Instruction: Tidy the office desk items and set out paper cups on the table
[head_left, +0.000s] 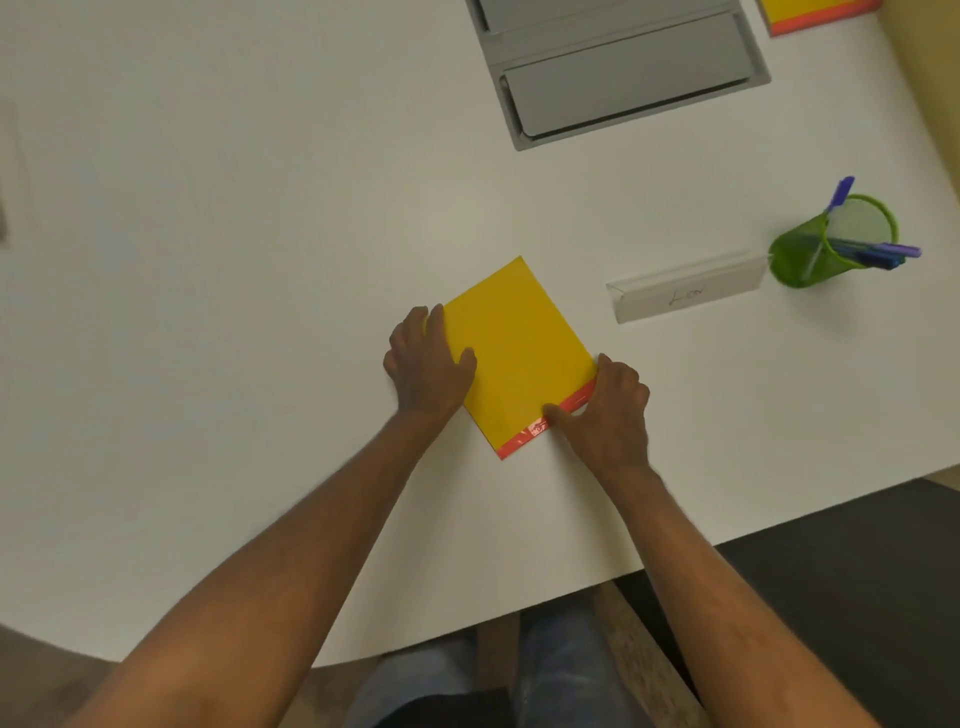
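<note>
White and rounded along its near edge, the worktop (234, 312) fills most of the head view, with dark floor showing past its right side. A yellow notepad (519, 353) with an orange-red strip along its near edge lies flat on the worktop, turned at an angle, and serves as the landmark for everything else.

The left hand (428, 364) lies on the notepad's left edge, fingers curled over that edge and the thumb resting on the yellow cover, so it grips the pad from the side. The right hand (605, 410) sits at the notepad's near right corner, thumb pressed on the orange-red strip and fingers bent round the right edge, holding it as well.

Just beyond the notepad to the right lies a clear name holder (685, 288) with a handwritten card inside; the writing is too faint to read. Farther right of the notepad stands a green mesh pen cup (795, 260) with blue and purple pens (872, 252) leaning in it. Well beyond the notepad, a grey panel (623, 73) with two flaps is set into the worktop. A second yellow pad (815, 13) shows at the far right edge of view.
</note>
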